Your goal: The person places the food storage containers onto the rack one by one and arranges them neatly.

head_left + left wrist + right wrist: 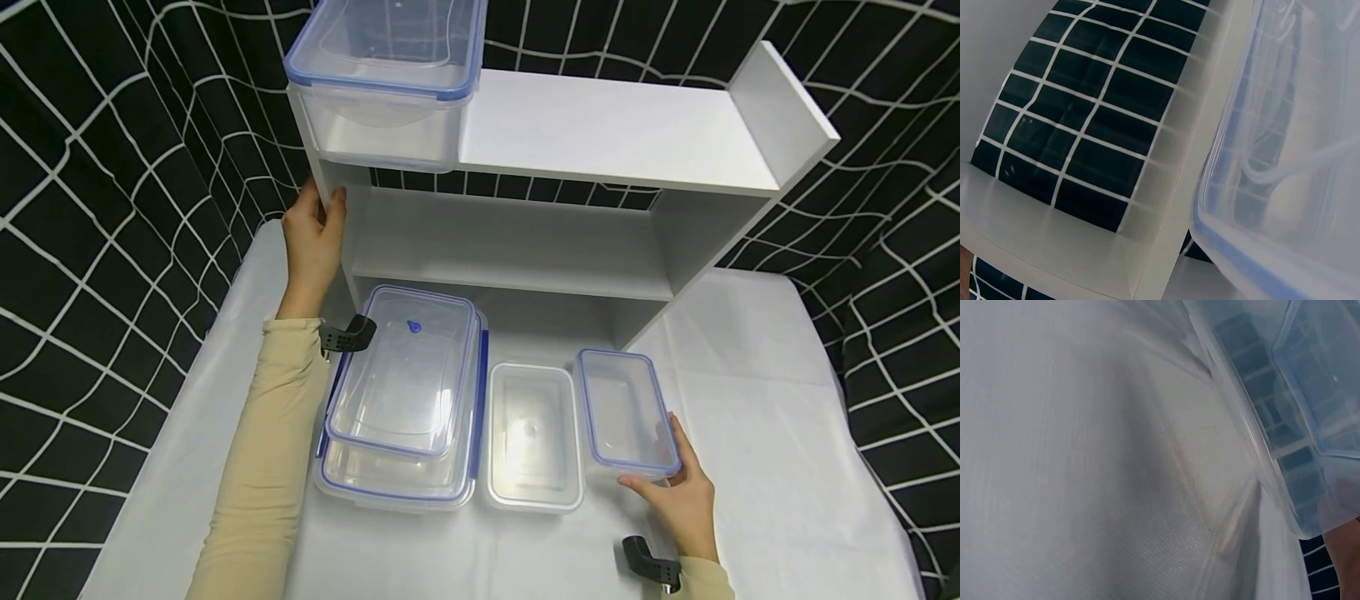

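My left hand (313,242) grips the left side panel of a white shelf unit (510,242), below the top board. My right hand (678,500) holds a small clear food container (628,408) with a blue rim by its near right corner, thumb at the front and fingers along the side. Part of that container (1260,394) shows in the right wrist view. Left of it lies a clear container with a whitish lid (534,437). Further left, a blue-rimmed container (408,367) is stacked on a wider one (397,475).
A large clear bin with a blue-edged lid (386,83) stands at the left of the top board (600,125), its front overhanging the edge. White cloth (780,467) covers the table. Black fabric with a white grid (97,250) hangs around it.
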`<state>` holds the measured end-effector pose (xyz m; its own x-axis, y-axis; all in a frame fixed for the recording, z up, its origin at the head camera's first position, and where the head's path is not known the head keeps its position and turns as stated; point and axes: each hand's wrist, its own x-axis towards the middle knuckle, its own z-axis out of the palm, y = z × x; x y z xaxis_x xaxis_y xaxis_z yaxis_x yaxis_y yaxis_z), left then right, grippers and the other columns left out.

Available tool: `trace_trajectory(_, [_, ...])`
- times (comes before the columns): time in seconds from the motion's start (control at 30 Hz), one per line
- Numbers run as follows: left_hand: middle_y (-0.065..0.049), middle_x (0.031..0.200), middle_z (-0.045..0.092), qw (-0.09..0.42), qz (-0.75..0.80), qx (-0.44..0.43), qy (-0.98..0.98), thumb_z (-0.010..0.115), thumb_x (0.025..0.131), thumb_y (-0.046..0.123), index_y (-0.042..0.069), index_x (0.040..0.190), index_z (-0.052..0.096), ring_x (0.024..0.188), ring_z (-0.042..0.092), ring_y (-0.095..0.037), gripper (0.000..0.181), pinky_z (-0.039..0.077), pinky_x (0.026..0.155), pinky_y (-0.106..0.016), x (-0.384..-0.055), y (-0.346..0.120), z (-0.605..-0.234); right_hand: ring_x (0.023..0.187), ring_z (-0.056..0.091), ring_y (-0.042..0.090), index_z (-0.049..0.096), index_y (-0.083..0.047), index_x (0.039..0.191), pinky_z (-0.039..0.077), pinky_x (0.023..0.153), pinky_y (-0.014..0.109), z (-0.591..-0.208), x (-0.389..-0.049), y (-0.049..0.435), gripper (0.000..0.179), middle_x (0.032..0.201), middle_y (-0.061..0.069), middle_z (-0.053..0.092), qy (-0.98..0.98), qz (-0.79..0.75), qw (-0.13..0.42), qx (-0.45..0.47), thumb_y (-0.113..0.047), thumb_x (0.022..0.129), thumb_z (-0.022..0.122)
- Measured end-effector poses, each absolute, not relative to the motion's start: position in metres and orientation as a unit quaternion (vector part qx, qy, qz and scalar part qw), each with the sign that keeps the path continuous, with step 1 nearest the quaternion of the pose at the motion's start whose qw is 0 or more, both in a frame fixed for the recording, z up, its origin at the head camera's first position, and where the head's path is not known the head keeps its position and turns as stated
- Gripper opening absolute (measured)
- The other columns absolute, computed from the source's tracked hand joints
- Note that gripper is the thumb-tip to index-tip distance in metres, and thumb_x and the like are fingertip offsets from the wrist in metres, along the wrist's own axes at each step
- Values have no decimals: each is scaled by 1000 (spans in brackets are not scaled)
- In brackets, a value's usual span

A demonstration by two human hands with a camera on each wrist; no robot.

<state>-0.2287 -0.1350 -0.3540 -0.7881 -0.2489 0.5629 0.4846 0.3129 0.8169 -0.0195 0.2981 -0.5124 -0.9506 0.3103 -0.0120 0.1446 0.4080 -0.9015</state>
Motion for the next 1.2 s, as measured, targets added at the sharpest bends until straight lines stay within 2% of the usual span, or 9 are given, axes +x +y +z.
trace_trajectory(0.33, [-23,112,63,317,-579,-75,-747,50,93,0,-11,117,57,96,61,-20,27,45,79,-20,-229,-135,-354,122,47,11,33,-19,148,39,89,10,-513,-18,295,109,149,14,33,-817,553,112,-119,15,56,82])
trace_trajectory(0.7, [-22,115,62,314,-576,-78,-750,50,94,1,-11,119,56,103,61,-25,28,46,83,-23,-229,-136,-355,132,38,19,33,-11,147,36,96,14,-507,-16,295,109,151,10,30,-771,611,159,-88,26,54,76])
trace_trajectory(1.2, [-22,118,61,312,-579,-80,-749,49,95,1,-11,120,56,106,60,-27,28,47,86,-27,-229,-137,-356,133,36,19,35,-6,145,35,98,17,-490,-16,289,109,150,17,29,-747,631,208,-30,31,50,73])
